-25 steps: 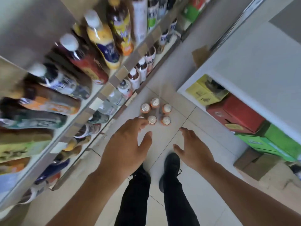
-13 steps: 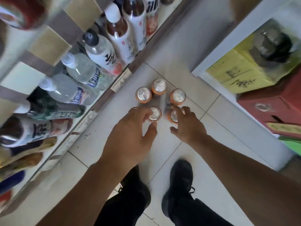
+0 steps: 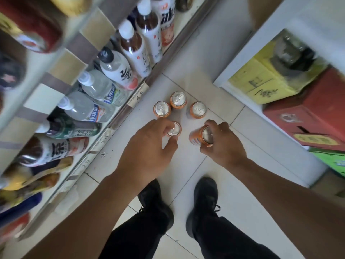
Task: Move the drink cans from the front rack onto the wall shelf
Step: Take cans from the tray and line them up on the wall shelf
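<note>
Pale square floor tiles (image 3: 188,81) with thin dark grout lines run between two fixtures. On the left stands a tiered shelf unit (image 3: 71,45) with beige price-label strips along its edges — it is crowded with bottled drinks (image 3: 130,43), clear, brown and white-capped. On the right a white counter (image 3: 261,43) has an open space beneath, holding a yellow carton (image 3: 261,85), a red carton (image 3: 308,116) and a green one (image 3: 332,159) — a brown cardboard box (image 3: 328,184) sits on the floor nearby. Soft, even light falls over the aisle
</note>
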Motion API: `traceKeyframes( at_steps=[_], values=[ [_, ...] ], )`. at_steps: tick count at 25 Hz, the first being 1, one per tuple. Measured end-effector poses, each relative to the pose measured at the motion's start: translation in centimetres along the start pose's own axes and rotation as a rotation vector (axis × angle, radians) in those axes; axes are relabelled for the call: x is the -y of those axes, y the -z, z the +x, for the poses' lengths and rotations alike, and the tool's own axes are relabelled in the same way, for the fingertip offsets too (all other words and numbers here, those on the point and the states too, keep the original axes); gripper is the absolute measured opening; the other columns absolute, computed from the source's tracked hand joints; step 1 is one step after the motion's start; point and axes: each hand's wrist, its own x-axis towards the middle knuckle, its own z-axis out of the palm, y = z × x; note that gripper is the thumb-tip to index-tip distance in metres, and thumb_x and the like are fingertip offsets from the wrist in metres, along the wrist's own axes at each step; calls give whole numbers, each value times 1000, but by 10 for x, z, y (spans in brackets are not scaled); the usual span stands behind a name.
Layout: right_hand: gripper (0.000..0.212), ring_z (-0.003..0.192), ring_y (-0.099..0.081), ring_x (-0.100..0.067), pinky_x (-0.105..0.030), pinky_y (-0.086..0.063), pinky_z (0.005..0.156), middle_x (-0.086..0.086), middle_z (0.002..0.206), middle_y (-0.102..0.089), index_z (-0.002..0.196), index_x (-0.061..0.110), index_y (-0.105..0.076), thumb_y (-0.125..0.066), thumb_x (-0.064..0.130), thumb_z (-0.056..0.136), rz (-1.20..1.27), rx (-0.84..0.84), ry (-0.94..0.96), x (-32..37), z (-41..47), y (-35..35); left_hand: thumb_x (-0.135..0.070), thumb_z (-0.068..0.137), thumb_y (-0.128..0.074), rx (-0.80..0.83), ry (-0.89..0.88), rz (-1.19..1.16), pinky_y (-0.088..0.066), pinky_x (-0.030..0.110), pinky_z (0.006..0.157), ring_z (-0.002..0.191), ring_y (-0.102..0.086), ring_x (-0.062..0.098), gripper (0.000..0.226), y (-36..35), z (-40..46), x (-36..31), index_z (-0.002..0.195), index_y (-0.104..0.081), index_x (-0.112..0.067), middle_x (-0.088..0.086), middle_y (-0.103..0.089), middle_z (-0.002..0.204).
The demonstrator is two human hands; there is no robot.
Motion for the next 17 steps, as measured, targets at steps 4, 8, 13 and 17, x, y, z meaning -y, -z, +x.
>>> traceKeyframes(
  at_steps=[4, 8, 13, 17],
  values=[
    [73, 94, -61, -24, -34, -51, 76, 3, 106, -47, 129, 38, -44, -68, 55, 62, 127, -91, 39, 35, -72, 113, -30, 89, -61, -10, -55, -68, -48, 33, 86, 97, -61, 10, 21, 57, -35, -60, 109, -62, -23, -10, -65, 104],
    [76, 99, -60, -14, -32, -50, 86, 3, 110, -55, 130, 36, -50, -66, 53, 58, 261, -157, 174, 88, -132, 239, -43, 78, -54, 22, -112, -93, -48, 30, 88, 104, -60, 10, 48, 132, -67, -125, 122, -58, -24, -9, -63, 115],
    [72, 107, -60, -6, -29, -50, 92, 10, 119, -62, 130, 40, -51, -67, 49, 61, 376, -246, 385, 183, -209, 401, -48, 68, -77, 108, -256, -204, -38, 24, 103, 126, -47, 4, 85, 254, -106, -217, 142, -39, -29, -12, -51, 137],
    [56, 95, -64, 5, -12, -48, 77, 29, 101, -65, 113, 42, -51, -75, 39, 63, 573, -293, 537, 262, -271, 507, -21, 68, -88, 53, -325, -363, -56, 40, 83, 100, -69, 14, 76, 357, -153, -288, 125, -43, -41, -19, -67, 110]
  ],
)
